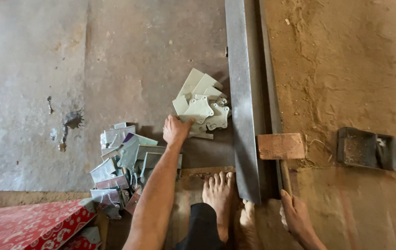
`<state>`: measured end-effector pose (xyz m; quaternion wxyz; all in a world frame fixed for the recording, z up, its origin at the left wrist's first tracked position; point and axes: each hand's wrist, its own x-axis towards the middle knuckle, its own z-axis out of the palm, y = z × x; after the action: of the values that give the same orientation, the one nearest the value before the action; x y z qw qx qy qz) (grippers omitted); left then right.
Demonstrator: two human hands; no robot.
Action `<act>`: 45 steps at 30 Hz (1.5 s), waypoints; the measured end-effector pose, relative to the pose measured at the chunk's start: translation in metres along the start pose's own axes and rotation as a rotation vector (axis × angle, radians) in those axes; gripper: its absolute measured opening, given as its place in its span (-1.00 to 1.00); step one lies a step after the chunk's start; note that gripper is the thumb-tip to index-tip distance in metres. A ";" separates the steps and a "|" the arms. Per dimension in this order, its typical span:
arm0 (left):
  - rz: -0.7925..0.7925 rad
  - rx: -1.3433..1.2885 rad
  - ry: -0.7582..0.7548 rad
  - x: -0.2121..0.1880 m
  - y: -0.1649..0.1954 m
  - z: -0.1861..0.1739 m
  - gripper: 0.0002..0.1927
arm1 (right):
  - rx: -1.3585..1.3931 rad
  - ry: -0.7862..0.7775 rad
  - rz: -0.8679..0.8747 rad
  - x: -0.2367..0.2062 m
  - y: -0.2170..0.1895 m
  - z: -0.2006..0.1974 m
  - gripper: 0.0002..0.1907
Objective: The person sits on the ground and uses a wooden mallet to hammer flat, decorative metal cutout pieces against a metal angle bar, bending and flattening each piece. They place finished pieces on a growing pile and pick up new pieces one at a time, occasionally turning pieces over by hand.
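**Left hand on the plates, right hand on the mallet**

The person sat low on the floor, one bare foot [219, 194] set against the near end of a long steel bar [240, 92] that ran far to near. The left hand [176, 130] reached out with fingers curled down onto the near edge of a small pile of pale, lobed plates [202, 109], which lay just left of the bar; whether it had one pinched could not be told. The right hand [295, 216] was closed around the handle of a wooden mallet [280, 147], whose head rested just right of the bar.

The step in hand looked like picking a plate from the pile. Next, it seemed, the plate would need a firm grip and a seat against the bar within the mallet's reach.

A looser heap of folded grey brackets [121, 164] lay near-left. A red patterned box [27, 227] sat at the near-left corner, its contents unseen. A dark metal tray [367, 148], far right on the dirt, held only dust.
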<state>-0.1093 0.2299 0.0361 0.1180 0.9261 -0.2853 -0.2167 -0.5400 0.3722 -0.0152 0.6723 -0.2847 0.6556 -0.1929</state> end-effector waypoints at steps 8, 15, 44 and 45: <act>0.292 -0.722 -0.126 -0.015 0.002 -0.023 -0.74 | -0.152 0.087 0.115 -0.032 -0.047 0.006 -0.53; 1.327 -0.232 0.196 -0.157 0.021 -0.047 -0.76 | 0.112 -0.022 -0.316 -0.073 -0.129 0.025 -0.65; -0.038 -1.659 -0.871 -0.141 0.034 0.079 -0.60 | -0.299 0.278 -0.602 -0.087 -0.125 -0.015 -0.81; -0.057 -1.662 -0.880 -0.140 0.032 0.083 -0.60 | -0.259 0.278 -0.556 -0.091 -0.123 -0.019 -0.82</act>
<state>-0.2674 0.2776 0.0212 0.6175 0.3866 -0.0353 -0.6840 -0.5511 0.3335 0.1335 0.4560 -0.5067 0.6574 -0.3211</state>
